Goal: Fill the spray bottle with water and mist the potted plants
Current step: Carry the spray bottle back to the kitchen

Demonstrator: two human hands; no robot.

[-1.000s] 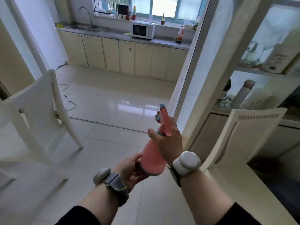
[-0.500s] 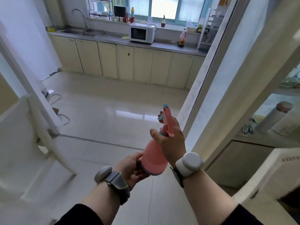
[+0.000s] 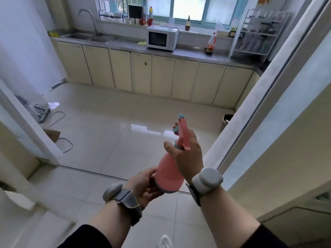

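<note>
A pink spray bottle [image 3: 169,173] is held over the tiled floor, right hand [image 3: 188,154] wrapped around its neck, hiding the trigger, left hand [image 3: 145,185] cupping its base, distant sink [image 3: 89,37] blurry.

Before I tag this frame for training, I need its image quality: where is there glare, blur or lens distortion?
Head view: the window is blown out and throws a bright reflection on the floor tiles; the door frame bows from wide-angle distortion; the edges are soft and smeared; the spray bottle and both hands stay fairly sharp.
</note>
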